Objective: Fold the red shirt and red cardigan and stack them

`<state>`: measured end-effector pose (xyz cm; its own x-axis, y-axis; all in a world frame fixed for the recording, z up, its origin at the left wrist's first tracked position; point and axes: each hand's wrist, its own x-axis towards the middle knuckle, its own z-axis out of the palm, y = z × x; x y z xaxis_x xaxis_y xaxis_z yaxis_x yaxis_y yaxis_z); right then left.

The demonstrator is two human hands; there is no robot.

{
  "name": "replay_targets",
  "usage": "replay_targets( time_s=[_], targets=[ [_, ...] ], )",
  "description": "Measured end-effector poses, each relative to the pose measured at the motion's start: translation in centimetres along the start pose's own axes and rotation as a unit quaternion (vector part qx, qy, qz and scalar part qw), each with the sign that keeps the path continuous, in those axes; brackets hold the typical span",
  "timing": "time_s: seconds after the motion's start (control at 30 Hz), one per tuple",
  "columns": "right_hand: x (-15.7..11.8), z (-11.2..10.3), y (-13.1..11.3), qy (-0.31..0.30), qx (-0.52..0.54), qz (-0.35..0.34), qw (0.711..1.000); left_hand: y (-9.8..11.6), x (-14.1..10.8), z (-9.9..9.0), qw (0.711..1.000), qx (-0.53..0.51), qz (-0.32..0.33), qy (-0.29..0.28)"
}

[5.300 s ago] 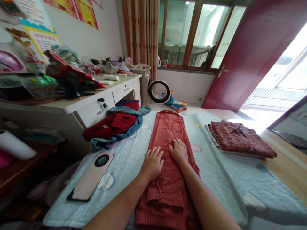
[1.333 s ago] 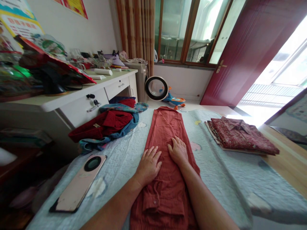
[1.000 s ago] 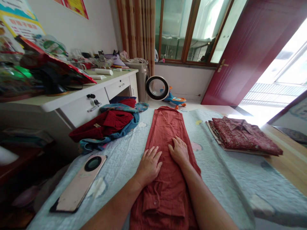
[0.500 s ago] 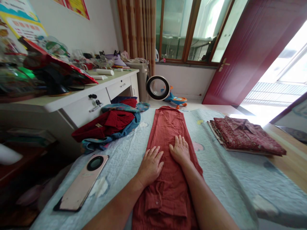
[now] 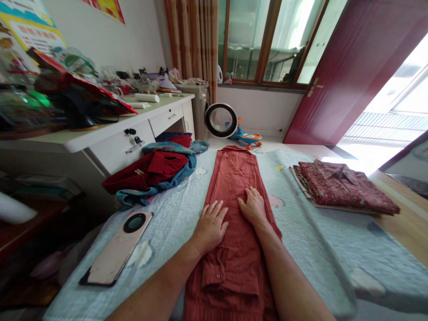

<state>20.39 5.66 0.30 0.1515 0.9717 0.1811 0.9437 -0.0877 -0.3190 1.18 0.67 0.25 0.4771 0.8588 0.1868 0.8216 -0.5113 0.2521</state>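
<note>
Rust-red garment (image 5: 233, 178) lies lengthwise at centre on pale blue quilted cloth (image 5: 301, 249), folded narrow; collar at far end, cuff with button at near end. Left hand (image 5: 210, 225): palm down on its left part, fingers extended, thumb spread. Right hand (image 5: 254, 207): palm down on its right part, unclenched, thumb apart from fingers. Hands well apart from each other's grasp, near one another. Left, near: phone (image 5: 117, 250). Left, farther: heaped red and blue clothes (image 5: 163, 167). Right: patterned folded clothes (image 5: 347, 185). Far left: white desk (image 5: 115, 152).
</note>
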Motion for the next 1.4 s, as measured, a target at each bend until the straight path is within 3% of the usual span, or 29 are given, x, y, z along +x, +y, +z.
replay_targets(
  time_s=[0.2,0.33,0.5,0.6,0.83,1.13,1.4],
  targets=[
    [0.1,0.1,0.8,0.062,0.056,-0.066,0.994,0.6,1.0,-1.6,0.999,0.015,-0.006,-0.042],
    [0.0,0.0,0.5,0.025,0.034,-0.062,0.997,1.0,5.0,-2.3,0.999,-0.013,0.030,-0.042],
    [0.0,-0.1,0.4,-0.003,0.013,-0.061,0.998,1.2,11.6,-0.5,0.996,-0.067,0.060,-0.019],
    [-0.2,-0.2,0.3,-0.023,-0.006,-0.058,0.998,0.8,13.3,1.3,0.995,-0.078,0.060,-0.029],
    [-0.8,0.1,0.2,-0.064,-0.053,-0.015,0.996,0.0,12.7,3.5,0.996,-0.041,0.076,-0.026],
    [-1.0,-0.3,0.3,-0.084,-0.068,0.022,0.994,0.6,12.6,2.9,0.996,-0.029,0.068,-0.041],
    [-1.6,-0.5,0.3,-0.089,-0.098,0.006,0.991,0.8,12.5,2.5,0.996,-0.034,0.057,-0.058]
  ],
)
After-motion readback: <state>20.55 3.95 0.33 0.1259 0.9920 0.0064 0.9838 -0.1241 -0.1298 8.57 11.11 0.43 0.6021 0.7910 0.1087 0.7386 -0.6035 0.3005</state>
